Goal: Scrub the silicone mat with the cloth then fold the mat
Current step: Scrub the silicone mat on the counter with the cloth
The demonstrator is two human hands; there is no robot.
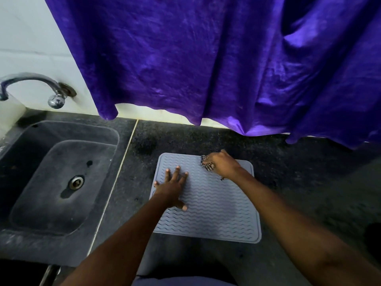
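Two bare forearms reach in from the bottom edge, over a dark speckled stone counter (288,172). Between them lies the grey silicone mat (214,205), flat and unfolded on the counter, its surface ribbed with wavy lines and its near edge closest to the person. The left hand (172,189) rests palm down on the left part of the mat, fingers spread wide and flat, gripping nothing, with the little finger at the mat's left edge and the thumb pointing toward the middle. Further on, the right hand (221,163) sits at the far right part of the mat, its fingers bunched and closed on a dark patterned cloth (207,164) that shows at the fingertips and is pressed against the mat's surface near its far edge. The two hands are well apart, each on its own side of the mat. To the left, past a pale seam in the counter, a dark sink (33,205) is sunk into the stone, with a metal drain (76,182) in its floor. Above the sink, a chrome tap (41,87) juts from the white wall. Along the back, a purple curtain (206,58) hangs in heavy folds, its hem ending just above the far edge of the counter.
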